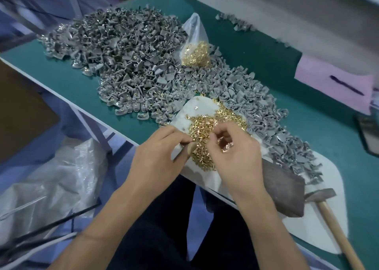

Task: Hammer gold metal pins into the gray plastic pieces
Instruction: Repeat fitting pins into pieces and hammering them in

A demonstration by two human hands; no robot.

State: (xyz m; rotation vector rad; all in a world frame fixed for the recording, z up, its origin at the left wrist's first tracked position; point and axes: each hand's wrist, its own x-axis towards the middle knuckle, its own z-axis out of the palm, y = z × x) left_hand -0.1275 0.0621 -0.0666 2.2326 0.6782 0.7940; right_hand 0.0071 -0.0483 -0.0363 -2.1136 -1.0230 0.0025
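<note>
A: What are the hands doing?

B: Both sit over the loose heap of gold pins (207, 134) on the white sheet (196, 110) at the near edge of the worktop (61, 73). The left hand (158, 157) has its fingers curled, thumb and forefinger meeting at the heap's edge; it seems to pinch a pin, though the pin itself is too small to make out. The right hand (235, 151) is curled too, fingertips down among the pins, pinching at them.

B: And the gray plastic pieces (127, 64)?

A: Piled in a long drift across the green worktop, behind and to the right of the pins. A clear bag (194, 44) holding more pins lies on the pile.

B: The hammer (326, 206)?

A: Lying at the right, beside a dark block (285, 189); neither hand touches it. Its wooden handle runs out of the picture at the bottom.

A: Anything unclear?

B: The far background is blurred, and the right hand's palm hides part of the heap.
</note>
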